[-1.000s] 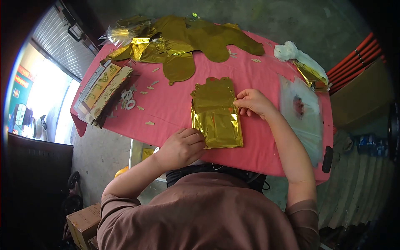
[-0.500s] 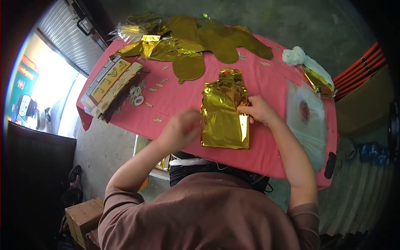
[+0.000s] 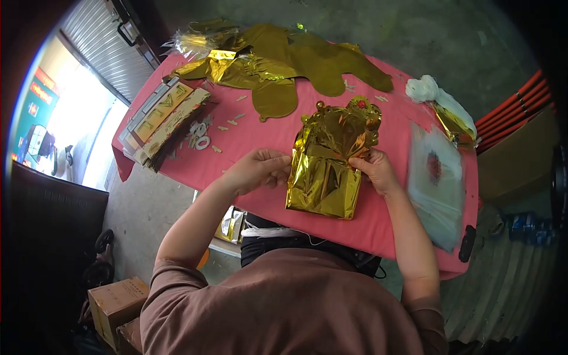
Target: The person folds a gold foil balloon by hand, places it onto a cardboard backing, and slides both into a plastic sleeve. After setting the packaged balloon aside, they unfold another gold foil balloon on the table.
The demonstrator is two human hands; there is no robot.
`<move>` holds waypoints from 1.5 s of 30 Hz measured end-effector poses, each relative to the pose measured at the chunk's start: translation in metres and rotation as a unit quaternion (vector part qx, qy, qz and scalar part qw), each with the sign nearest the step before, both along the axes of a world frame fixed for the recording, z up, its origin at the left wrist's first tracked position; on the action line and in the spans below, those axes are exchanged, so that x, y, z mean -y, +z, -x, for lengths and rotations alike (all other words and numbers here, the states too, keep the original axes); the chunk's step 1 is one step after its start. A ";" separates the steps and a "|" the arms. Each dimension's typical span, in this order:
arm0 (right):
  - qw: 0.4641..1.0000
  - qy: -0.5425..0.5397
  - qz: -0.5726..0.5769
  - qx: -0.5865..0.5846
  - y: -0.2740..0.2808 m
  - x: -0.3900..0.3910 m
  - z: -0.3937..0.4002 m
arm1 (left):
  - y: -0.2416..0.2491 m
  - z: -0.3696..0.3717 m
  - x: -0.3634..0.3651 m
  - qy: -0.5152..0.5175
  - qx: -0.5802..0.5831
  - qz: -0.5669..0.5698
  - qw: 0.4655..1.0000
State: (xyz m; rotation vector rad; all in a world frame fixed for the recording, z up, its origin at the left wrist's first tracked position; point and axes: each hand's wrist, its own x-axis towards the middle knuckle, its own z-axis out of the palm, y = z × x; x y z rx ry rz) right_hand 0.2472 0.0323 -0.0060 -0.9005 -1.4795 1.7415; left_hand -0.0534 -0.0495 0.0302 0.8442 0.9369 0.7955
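Note:
A folded stack of shiny gold foil balloons (image 3: pixel 322 186) is in front of me at the table's near edge, its upper part fanned out and crumpled, with a small red spot near the top. My right hand (image 3: pixel 377 171) pinches its right edge between thumb and fingers. On the opposite side my left hand (image 3: pixel 260 168) has its fingers curled, thumb and forefinger closed at the foil's left edge. Flat, unfolded gold foil balloons (image 3: pixel 275 97) lie along the far side of the table.
A pink cloth (image 3: pixel 236 151) covers the table. On the left are printed cardboard packs (image 3: pixel 163 124), white rings (image 3: pixel 202 142) and small pale strips. Clear plastic bags (image 3: pixel 436 189) and a white string bundle (image 3: pixel 423 89) lie right. Cardboard boxes (image 3: pixel 118 302) stand on the floor.
My left hand, blurred before, has come to the foil's left edge. The upper part of the gold foil has spread wider and tilted right, while my right hand keeps its grip.

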 end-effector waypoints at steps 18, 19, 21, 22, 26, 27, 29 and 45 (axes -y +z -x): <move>0.999 0.004 -0.015 -0.037 0.005 0.007 0.004 | 0.003 -0.018 0.008 0.015 -0.068 -0.094 0.993; 0.999 0.003 -0.017 -0.035 0.003 0.007 0.003 | 0.004 -0.020 0.009 0.016 -0.068 -0.095 0.993; 0.999 0.003 -0.015 -0.031 0.002 0.006 0.003 | 0.005 -0.026 0.010 0.063 -0.108 -0.108 0.986; 1.000 0.002 -0.013 -0.027 0.001 0.006 0.003 | 0.005 -0.030 0.011 0.063 -0.107 -0.107 0.986; 1.000 0.004 -0.015 -0.021 0.004 0.008 0.004 | 0.002 -0.030 0.010 0.092 -0.158 -0.144 0.973; 1.000 0.004 -0.018 -0.021 0.003 0.007 0.004 | 0.001 -0.029 0.009 0.081 -0.184 -0.156 0.967; 1.000 0.003 -0.022 -0.021 0.003 0.007 0.003 | -0.005 -0.029 0.007 0.083 -0.198 -0.171 0.962; 1.000 0.012 -0.017 0.002 0.010 0.012 0.008 | 0.004 -0.013 -0.002 -0.018 -0.132 -0.091 0.987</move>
